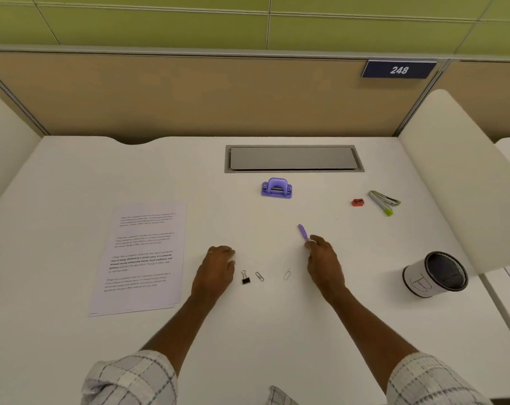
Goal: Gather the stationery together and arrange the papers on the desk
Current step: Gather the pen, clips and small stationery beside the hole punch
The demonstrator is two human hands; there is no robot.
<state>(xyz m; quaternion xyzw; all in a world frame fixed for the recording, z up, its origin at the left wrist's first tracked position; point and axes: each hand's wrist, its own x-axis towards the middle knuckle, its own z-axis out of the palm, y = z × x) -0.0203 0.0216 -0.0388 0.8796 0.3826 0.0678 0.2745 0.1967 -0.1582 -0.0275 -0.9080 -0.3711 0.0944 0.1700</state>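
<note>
A stack of printed papers [142,258] lies at the left of the white desk [72,176]. My left hand [217,268] rests palm down, fingers curled, just left of a black binder clip [245,277] and a paper clip [259,276]. Another paper clip [287,274] lies between my hands. My right hand [323,261] grips the near end of a purple pen [304,231], which points away from me. Further back sit a purple hole punch [276,188], a red sharpener [358,202] and a grey-and-green stapler [383,201].
A white mesh-lined pen cup [434,274] marked with a letter stands at the right. A grey cable hatch [293,158] is set into the desk's back. White side dividers [458,171] and a tan back panel enclose the desk.
</note>
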